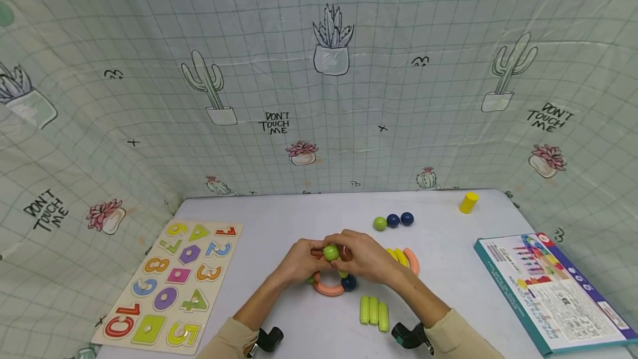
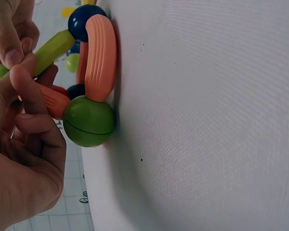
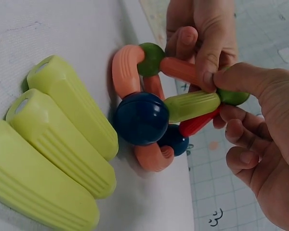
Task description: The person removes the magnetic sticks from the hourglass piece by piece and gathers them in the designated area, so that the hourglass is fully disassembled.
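Between the two hands stands a magnetic ball-and-rod frame. Its base is a ring of curved orange rods (image 2: 101, 57) joined by a green ball (image 2: 89, 121) and dark blue balls (image 3: 141, 119). From these an orange straight rod (image 3: 179, 70), a light green rod (image 3: 192, 106) and a red rod (image 3: 198, 123) slope up to a green top ball (image 1: 330, 252). My right hand (image 1: 366, 256) pinches that top ball between thumb and fingers. My left hand (image 1: 301, 260) grips the upper end of the orange straight rod, its thumb close by the ball.
Three light green rods (image 1: 374, 311) lie near the front. Behind my right hand are yellow and orange curved rods (image 1: 411, 261); farther back, a green ball (image 1: 380, 223) and two blue balls (image 1: 393, 220). A yellow cylinder (image 1: 468, 203), a box (image 1: 558, 292) and a number board (image 1: 169, 287) flank them.
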`<control>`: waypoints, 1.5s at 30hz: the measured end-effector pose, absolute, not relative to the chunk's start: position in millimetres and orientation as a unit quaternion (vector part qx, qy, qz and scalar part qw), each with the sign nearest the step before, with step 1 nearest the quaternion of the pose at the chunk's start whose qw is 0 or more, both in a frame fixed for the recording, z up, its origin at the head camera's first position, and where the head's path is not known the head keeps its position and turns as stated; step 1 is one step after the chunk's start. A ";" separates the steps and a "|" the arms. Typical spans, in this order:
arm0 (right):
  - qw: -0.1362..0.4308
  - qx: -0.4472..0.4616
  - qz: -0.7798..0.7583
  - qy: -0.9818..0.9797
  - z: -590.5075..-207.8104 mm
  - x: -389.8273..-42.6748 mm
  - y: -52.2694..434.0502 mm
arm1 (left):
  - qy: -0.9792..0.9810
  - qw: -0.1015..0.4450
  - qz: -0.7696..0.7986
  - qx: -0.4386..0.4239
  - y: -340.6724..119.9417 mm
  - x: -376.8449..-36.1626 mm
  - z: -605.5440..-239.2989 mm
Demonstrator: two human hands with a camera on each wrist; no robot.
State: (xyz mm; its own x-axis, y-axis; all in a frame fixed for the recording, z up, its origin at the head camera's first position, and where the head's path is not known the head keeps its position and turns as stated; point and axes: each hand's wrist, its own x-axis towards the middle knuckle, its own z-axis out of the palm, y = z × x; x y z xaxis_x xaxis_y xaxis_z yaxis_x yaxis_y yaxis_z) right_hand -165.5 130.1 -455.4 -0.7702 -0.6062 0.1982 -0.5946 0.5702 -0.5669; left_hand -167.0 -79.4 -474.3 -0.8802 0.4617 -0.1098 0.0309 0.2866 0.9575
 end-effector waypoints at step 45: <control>-0.082 -0.379 -0.228 0.893 -461.0 -162.5 128.7 | 0.786 0.177 0.571 0.156 -76.8 -169.3 -477.1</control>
